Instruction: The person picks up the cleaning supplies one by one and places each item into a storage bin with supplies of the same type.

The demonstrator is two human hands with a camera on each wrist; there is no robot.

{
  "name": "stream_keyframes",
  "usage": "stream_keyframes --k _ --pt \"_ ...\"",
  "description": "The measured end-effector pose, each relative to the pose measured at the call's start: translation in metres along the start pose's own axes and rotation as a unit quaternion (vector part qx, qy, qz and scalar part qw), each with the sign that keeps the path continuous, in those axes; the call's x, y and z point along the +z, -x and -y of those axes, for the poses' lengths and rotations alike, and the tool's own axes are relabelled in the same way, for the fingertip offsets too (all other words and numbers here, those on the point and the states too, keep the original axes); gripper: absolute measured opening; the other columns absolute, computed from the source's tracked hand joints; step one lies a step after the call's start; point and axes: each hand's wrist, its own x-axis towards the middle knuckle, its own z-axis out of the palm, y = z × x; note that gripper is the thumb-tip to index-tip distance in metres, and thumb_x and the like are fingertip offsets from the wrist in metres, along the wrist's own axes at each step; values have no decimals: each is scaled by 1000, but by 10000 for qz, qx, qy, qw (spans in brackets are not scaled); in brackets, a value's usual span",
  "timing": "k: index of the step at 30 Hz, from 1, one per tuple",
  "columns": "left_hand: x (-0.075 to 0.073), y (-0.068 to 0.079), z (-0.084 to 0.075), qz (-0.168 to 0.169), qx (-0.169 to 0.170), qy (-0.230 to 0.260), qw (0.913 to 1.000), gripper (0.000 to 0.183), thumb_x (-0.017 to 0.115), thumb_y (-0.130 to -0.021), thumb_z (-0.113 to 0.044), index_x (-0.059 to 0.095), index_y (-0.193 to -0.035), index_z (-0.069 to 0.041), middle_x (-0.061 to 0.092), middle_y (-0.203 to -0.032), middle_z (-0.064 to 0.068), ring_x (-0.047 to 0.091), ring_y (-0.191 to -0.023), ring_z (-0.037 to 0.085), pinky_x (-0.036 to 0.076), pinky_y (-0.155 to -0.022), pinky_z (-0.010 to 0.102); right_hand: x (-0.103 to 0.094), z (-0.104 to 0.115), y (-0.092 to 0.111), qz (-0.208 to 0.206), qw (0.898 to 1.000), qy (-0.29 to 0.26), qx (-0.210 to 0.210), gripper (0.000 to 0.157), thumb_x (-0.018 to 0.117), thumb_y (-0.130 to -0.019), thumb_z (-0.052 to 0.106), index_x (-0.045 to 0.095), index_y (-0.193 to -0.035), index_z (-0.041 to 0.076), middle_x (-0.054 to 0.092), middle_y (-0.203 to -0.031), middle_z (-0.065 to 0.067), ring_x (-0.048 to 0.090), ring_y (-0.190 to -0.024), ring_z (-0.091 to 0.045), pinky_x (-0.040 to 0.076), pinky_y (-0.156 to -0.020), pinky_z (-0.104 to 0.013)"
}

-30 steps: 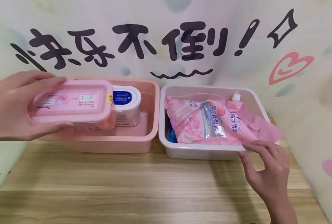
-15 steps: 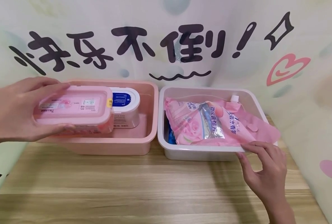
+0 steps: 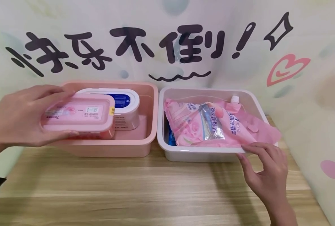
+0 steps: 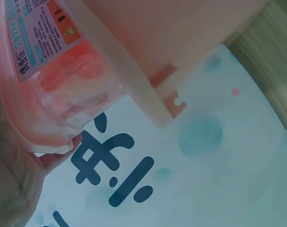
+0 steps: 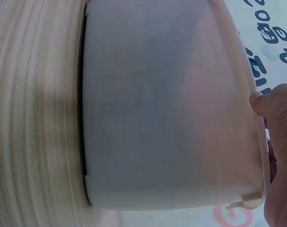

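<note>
My left hand (image 3: 34,116) grips a pink lidded plastic box (image 3: 79,114) by its left end, thumb on the near side and fingers over the far side. Through the box's clear wall in the left wrist view, pinkish-red contents show beside a printed label (image 4: 41,35). The box is held tilted above the left part of a pink bin (image 3: 116,150). Inside that bin stands a white-lidded tub (image 3: 125,117) with a blue label, partly covered by the box. My right hand (image 3: 269,172) pinches the front rim of a white bin (image 3: 201,155), thumb on the outside.
Pink refill pouches (image 3: 195,125), one with a white spout cap (image 3: 235,99), fill the white bin, with something blue (image 3: 171,138) under them. Both bins stand side by side on a wooden table (image 3: 144,194). A printed curtain (image 3: 226,72) hangs close behind and at the sides.
The pink box has come down and slightly right with my left hand, and more of the white-lidded tub's lid shows behind it. My right hand keeps its hold on the white bin's rim.
</note>
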Motion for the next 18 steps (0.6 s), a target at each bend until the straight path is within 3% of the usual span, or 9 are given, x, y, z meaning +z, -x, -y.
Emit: stream_keyframes --k 5,8,12,15,18 --pt "3 3 1 22 83 18 10000 110 90 -48 -77 73 -129 -5 70 -121 23 66 -107 45 54 -78 62 -1 -3 1 28 10000 -1 -2 54 74 -96 50 80 -92 -3 71 -87 -17 62 -98 -12 33 -97 -18" --pt "7 3 1 196 42 127 9997 105 93 -49 -71 73 -131 -8 71 -124 20 64 -111 46 51 -88 62 -1 -3 2 68 10000 32 3 56 73 -97 52 80 -92 -3 71 -87 -18 62 -98 -14 32 -98 -18" --pt "13 2 -1 489 45 249 9985 87 89 -64 -62 72 -131 -10 70 -131 18 62 -121 47 45 -101 63 -1 -4 3 54 10000 42 4 57 73 -97 52 79 -92 -4 71 -87 -18 62 -97 -16 33 -99 -17" --pt "10 3 -1 321 -96 277 9991 76 81 -77 -59 71 -134 -10 67 -137 20 59 -126 48 44 -108 67 -1 -4 2 51 10000 24 -1 55 74 -97 51 79 -92 -4 71 -87 -18 63 -98 -13 33 -99 -17" --pt "5 3 0 16 -287 355 9990 74 79 -80 -57 69 -136 -9 65 -139 21 57 -127 49 43 -110 69 -1 -4 2 66 10000 29 -1 54 74 -97 50 80 -93 -4 71 -87 -18 63 -99 -13 34 -99 -17"
